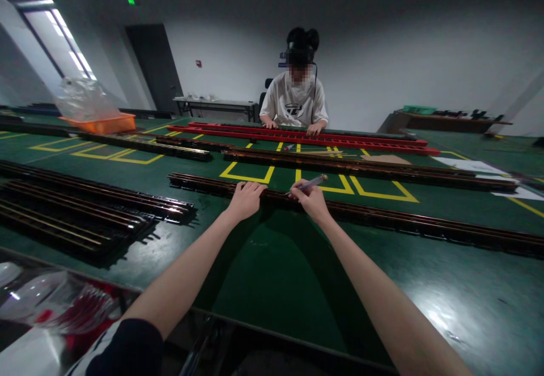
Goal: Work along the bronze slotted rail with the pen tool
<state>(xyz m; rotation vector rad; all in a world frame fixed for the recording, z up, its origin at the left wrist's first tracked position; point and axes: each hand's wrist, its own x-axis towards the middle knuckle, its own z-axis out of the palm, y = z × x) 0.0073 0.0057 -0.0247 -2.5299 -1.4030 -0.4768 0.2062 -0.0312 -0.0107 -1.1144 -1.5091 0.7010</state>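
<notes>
Across the near half of a green table (263, 291) lies a long dark rail strip (382, 217), set crosswise in front of the wearer and running out past the right edge of view. The left hand (245, 199) rests palm down on it near its left end, fingers bent over the top; whether they pinch the strip or merely press on it I cannot tell. Just to the right, the right hand (310, 199) closes thumb and fingers around a slim screwdriver-like tool (313, 182), its handle slanting up to the right and its tip down at the strip. Beyond, yellow lines (406, 197) mark the tabletop, and a second dark strip (403, 173) lies across them. Several more strips (85, 217) lie side by side on the left. Farther back, long red frames (297, 135) stretch before a co-worker (294, 101) in a white shirt, whose hands (315, 129) rest at them. An orange tray (102, 125) with clear plastic (85, 98) in it stands at the far left; white sheets (471, 166) lie at the right.
</notes>
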